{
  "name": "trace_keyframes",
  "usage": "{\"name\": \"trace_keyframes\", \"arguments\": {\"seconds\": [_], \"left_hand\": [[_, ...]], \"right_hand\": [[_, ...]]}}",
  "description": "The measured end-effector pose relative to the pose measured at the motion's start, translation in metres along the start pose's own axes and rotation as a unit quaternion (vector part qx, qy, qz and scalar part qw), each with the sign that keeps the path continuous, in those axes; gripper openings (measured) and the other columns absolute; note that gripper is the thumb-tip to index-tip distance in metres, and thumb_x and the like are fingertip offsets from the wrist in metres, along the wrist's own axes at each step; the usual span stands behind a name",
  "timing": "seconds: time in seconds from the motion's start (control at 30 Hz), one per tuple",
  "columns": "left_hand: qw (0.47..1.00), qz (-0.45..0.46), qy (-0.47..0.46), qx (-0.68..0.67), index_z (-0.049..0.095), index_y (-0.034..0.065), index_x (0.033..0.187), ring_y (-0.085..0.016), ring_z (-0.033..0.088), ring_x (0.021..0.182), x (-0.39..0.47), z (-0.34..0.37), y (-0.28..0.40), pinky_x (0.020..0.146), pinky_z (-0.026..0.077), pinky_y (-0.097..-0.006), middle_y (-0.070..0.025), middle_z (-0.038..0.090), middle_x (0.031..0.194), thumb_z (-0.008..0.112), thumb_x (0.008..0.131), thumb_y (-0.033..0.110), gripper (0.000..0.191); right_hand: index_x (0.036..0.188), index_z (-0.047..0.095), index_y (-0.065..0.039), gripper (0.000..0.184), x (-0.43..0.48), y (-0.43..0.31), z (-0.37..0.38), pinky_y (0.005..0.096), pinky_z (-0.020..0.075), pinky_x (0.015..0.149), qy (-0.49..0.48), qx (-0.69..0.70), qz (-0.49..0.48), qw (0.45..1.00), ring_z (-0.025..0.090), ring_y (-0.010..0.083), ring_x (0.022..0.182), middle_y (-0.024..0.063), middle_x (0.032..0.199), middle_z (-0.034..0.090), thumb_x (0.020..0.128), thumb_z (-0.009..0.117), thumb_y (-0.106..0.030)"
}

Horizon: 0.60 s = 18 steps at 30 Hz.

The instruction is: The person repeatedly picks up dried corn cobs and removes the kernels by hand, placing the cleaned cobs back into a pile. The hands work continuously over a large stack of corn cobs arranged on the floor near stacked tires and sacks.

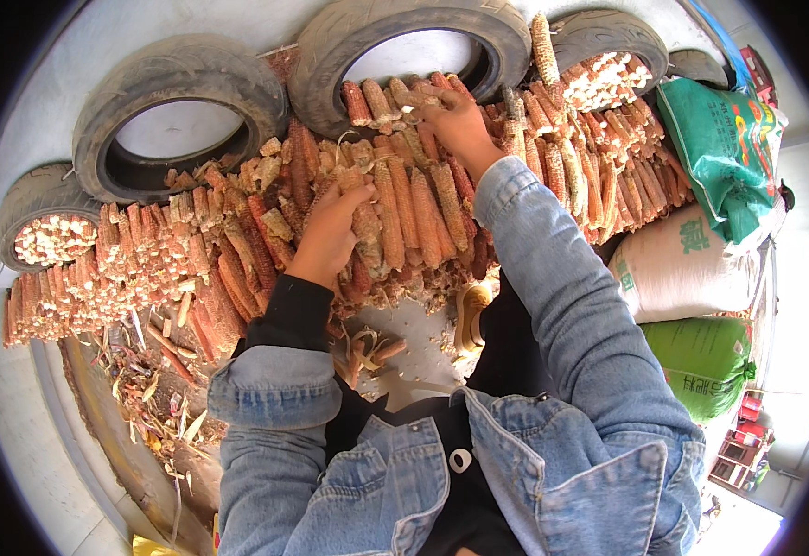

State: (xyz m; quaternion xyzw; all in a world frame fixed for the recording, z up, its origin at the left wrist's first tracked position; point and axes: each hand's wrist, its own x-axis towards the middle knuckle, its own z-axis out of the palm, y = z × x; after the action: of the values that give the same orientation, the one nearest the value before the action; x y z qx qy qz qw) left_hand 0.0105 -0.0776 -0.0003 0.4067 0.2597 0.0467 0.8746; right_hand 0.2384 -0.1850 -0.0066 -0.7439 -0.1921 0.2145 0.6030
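Note:
A long stack of shelled corn cobs [394, 208] stands before me, built in layers of reddish and tan cobs. My left hand [328, 226] has its thumb and fingers around a tan cob [366, 226] at the front of the stack. Higher up, my right hand [458, 124] pinches the end of a cob [401, 90] in the top row, just inside the lower rim of the middle tire [408, 17]. Part of that cob is hidden by my fingers. Next to it, a reddish cob [356, 104] lies in the same row.
Other tires [175, 76] lean against the pale wall, some filled with cobs. On the right are a green sack [717, 153], a white sack [682, 267] and a bright green sack [700, 361]. Husks and loose cobs [175, 410] litter the floor at left.

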Motion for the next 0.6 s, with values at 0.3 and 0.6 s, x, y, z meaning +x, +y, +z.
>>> {"name": "trace_keyframes", "arguments": {"seconds": [0.3, 0.6], "left_hand": [[1.000, 0.007, -0.014, -0.011, 0.057, 0.0051, 0.114, -0.015, 0.061, 0.086, 0.003, -0.002, 0.010, 0.072, 0.053, -0.0324, -0.0039, 0.061, 0.101, 0.060, 0.094, 0.014, 0.022], [1.000, 0.008, 0.005, -0.013, 0.058, 0.0057, 0.112, -0.013, 0.060, 0.084, 0.002, 0.003, 0.013, 0.069, 0.052, -0.0303, -0.0023, 0.062, 0.097, 0.060, 0.093, 0.014, 0.021]], "right_hand": [[0.125, 0.065, -0.009, 0.040, 0.038, 0.024, 0.033, 0.0385, 0.0526, 0.089, 0.048, -0.280, -0.262, 0.922, 0.065, 0.0344, 0.101, 0.0219, 0.122, 0.062, 0.085, 0.066, -0.011], [0.124, 0.066, -0.009, 0.040, 0.051, 0.030, 0.052, 0.0377, 0.0512, 0.085, 0.046, -0.237, -0.281, 0.929, 0.063, 0.0315, 0.094, 0.0203, 0.111, 0.065, 0.084, 0.066, -0.010]]}}
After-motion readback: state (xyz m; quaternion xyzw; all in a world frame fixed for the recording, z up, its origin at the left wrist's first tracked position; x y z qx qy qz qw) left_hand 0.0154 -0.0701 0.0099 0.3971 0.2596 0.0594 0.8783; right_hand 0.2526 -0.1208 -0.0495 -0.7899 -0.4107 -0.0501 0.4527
